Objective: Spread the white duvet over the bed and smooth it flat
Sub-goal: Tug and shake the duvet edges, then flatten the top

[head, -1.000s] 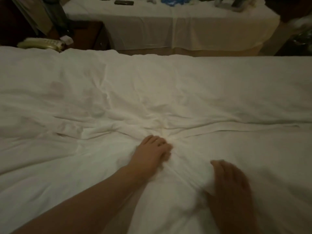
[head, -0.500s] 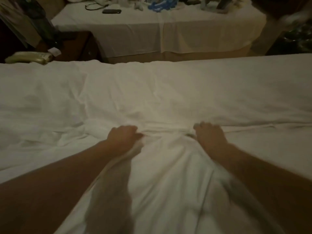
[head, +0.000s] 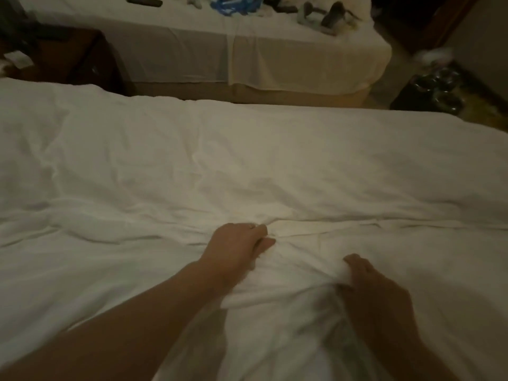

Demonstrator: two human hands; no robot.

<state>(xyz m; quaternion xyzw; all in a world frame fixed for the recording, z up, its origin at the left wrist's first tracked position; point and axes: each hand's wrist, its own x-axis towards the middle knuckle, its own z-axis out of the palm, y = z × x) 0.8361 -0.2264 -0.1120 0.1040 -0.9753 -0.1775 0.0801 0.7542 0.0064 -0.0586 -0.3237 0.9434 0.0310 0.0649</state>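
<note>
Across the dim room's bed, both hands' fingers (head: 257,232) pinch the creased duvet (head: 247,166)

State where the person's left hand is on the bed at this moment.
In the head view the left hand sits just left of centre, gripping a fold of the white fabric duvet, up and to the left of the right hand.

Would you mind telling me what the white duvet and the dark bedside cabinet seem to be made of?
White duvet: soft matte woven fabric, probably cotton; it creases and bunches where both hands grip. Dark bedside cabinet: apparently reddish-brown wood with a slight sheen, though the dim light leaves that uncertain.
</note>
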